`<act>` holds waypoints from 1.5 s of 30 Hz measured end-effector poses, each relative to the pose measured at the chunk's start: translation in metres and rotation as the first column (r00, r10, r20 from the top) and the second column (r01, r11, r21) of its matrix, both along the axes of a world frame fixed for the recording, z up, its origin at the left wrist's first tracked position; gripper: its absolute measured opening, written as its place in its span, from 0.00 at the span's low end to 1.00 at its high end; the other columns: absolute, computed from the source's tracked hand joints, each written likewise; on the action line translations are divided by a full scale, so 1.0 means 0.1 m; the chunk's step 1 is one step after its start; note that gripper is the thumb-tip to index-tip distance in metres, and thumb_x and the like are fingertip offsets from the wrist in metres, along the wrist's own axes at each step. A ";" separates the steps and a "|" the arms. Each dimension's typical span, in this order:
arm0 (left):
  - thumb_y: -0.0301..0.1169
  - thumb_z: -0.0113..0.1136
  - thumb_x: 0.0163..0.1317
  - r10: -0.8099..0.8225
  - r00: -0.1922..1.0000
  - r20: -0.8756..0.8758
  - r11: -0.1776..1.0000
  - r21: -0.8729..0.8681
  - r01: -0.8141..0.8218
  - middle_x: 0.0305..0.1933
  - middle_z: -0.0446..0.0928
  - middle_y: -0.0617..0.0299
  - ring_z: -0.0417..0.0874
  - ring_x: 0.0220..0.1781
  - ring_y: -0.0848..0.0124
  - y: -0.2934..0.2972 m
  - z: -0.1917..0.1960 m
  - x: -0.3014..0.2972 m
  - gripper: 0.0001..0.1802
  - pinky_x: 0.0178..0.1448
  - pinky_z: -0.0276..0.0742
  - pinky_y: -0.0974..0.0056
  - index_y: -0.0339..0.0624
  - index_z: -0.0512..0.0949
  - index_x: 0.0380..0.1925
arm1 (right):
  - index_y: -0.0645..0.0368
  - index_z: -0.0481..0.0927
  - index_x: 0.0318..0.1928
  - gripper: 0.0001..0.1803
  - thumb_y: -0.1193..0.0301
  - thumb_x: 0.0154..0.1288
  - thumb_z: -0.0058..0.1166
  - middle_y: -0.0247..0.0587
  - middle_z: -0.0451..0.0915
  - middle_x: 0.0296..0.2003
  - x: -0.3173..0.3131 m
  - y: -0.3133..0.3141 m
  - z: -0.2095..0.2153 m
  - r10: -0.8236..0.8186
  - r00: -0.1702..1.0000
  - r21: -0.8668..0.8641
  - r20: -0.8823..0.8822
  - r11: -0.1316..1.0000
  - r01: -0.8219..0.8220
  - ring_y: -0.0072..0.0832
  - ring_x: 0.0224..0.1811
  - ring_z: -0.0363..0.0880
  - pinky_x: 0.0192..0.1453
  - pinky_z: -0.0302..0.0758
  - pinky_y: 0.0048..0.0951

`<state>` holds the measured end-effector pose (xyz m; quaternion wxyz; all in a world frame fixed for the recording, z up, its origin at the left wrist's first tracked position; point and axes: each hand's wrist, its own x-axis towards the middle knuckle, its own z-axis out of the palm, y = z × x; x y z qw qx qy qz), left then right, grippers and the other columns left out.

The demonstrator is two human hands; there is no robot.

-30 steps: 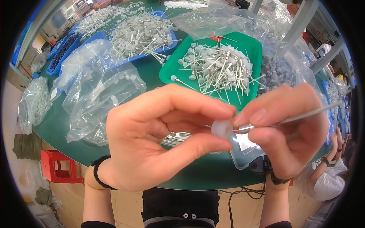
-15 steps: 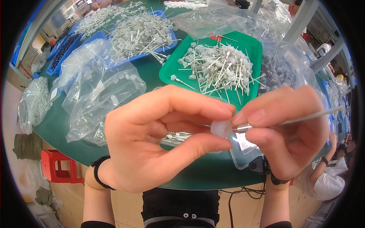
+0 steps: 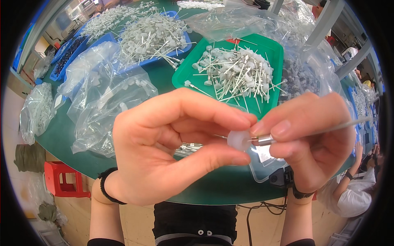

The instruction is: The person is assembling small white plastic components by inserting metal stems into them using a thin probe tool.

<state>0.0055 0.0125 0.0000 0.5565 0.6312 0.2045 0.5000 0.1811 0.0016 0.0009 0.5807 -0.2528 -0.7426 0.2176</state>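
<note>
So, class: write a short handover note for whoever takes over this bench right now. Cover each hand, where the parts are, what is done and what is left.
Left hand: pinching a small white plastic cap between thumb and forefinger.
Right hand: gripping a thin metal pin by its silver collar; the collar end meets the cap.
Parts: the green tray holds a heap of pins with white caps; the blue tray behind holds more; clear bags lie on the green table.
Done: cap and pin brought together.
Left: whether the pin is fully seated cannot be told; check it.
</note>
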 end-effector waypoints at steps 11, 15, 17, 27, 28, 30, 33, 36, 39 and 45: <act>0.10 0.59 0.38 0.056 0.997 -0.050 0.998 0.039 -0.055 0.36 0.74 0.41 0.79 0.40 0.60 -0.02 0.00 0.01 0.15 0.44 0.78 0.62 0.28 0.70 0.29 | 0.63 0.70 0.29 0.11 0.74 0.49 0.59 0.45 0.75 0.22 0.13 0.01 0.17 0.043 0.966 0.040 0.254 0.998 -0.055 0.29 0.25 0.76 0.27 0.72 0.21; 0.11 0.61 0.38 0.056 0.998 -0.032 0.998 0.029 -0.055 0.36 0.74 0.42 0.78 0.41 0.60 -0.03 -0.02 0.03 0.16 0.44 0.78 0.62 0.28 0.70 0.30 | 0.64 0.70 0.29 0.10 0.75 0.50 0.58 0.47 0.75 0.23 0.14 -0.01 0.19 0.046 0.965 0.023 0.258 0.998 -0.054 0.29 0.25 0.76 0.28 0.72 0.21; 0.11 0.61 0.38 0.054 0.998 -0.041 0.998 0.033 -0.053 0.36 0.74 0.42 0.78 0.41 0.60 -0.02 -0.02 0.02 0.16 0.44 0.77 0.63 0.28 0.70 0.30 | 0.63 0.70 0.29 0.10 0.75 0.49 0.58 0.47 0.76 0.23 0.14 0.01 0.17 0.059 0.965 0.033 0.256 0.997 -0.069 0.29 0.25 0.76 0.28 0.72 0.21; 0.10 0.58 0.37 0.020 1.000 0.004 0.999 -0.040 -0.020 0.35 0.75 0.39 0.80 0.38 0.60 -0.02 0.03 0.02 0.14 0.42 0.79 0.62 0.29 0.70 0.27 | 0.61 0.69 0.29 0.11 0.74 0.49 0.59 0.48 0.76 0.25 0.12 0.00 0.15 0.083 0.974 0.002 0.209 0.996 -0.085 0.27 0.25 0.76 0.28 0.72 0.19; 0.10 0.58 0.37 0.019 1.000 0.008 0.999 -0.044 -0.019 0.34 0.75 0.40 0.80 0.38 0.60 -0.02 0.02 0.02 0.14 0.43 0.79 0.61 0.29 0.70 0.27 | 0.61 0.69 0.29 0.11 0.74 0.49 0.59 0.48 0.76 0.25 0.12 0.00 0.15 0.081 0.974 0.004 0.211 0.996 -0.084 0.27 0.25 0.76 0.28 0.72 0.19; 0.10 0.58 0.37 0.027 1.000 0.009 0.999 -0.047 -0.027 0.34 0.75 0.40 0.79 0.38 0.60 -0.02 0.01 0.02 0.14 0.43 0.79 0.61 0.29 0.70 0.27 | 0.61 0.69 0.29 0.11 0.74 0.49 0.59 0.48 0.76 0.25 0.12 0.01 0.15 0.078 0.973 0.010 0.218 0.997 -0.083 0.27 0.25 0.76 0.28 0.72 0.19; 0.10 0.57 0.37 0.059 0.998 -0.006 0.998 -0.034 -0.059 0.34 0.75 0.40 0.79 0.38 0.60 -0.04 0.03 0.03 0.13 0.43 0.79 0.61 0.29 0.70 0.27 | 0.61 0.69 0.30 0.11 0.74 0.49 0.59 0.48 0.76 0.25 0.13 0.03 0.15 0.088 0.968 0.033 0.234 0.995 -0.099 0.27 0.25 0.76 0.28 0.73 0.19; 0.10 0.57 0.37 0.079 0.997 -0.021 0.997 -0.005 -0.079 0.34 0.75 0.40 0.80 0.38 0.61 -0.03 0.01 0.03 0.13 0.42 0.79 0.62 0.29 0.70 0.26 | 0.62 0.69 0.30 0.11 0.74 0.49 0.59 0.48 0.76 0.25 0.14 0.06 0.13 0.116 0.964 0.041 0.239 0.991 -0.129 0.27 0.25 0.76 0.28 0.73 0.19; 0.09 0.56 0.37 0.079 0.997 -0.020 0.997 0.002 -0.079 0.34 0.75 0.41 0.80 0.37 0.61 -0.04 0.03 0.03 0.13 0.41 0.79 0.63 0.29 0.71 0.26 | 0.62 0.69 0.30 0.11 0.74 0.49 0.59 0.48 0.76 0.25 0.13 0.05 0.15 0.127 0.966 0.041 0.225 0.989 -0.140 0.27 0.25 0.76 0.28 0.73 0.19; 0.10 0.57 0.38 0.097 0.995 -0.033 0.995 0.023 -0.096 0.34 0.75 0.42 0.79 0.38 0.62 -0.05 0.02 0.02 0.13 0.41 0.79 0.64 0.29 0.71 0.27 | 0.63 0.70 0.29 0.10 0.76 0.49 0.59 0.48 0.76 0.24 0.10 0.04 0.14 0.089 0.968 0.074 0.233 0.991 -0.109 0.28 0.26 0.76 0.27 0.72 0.20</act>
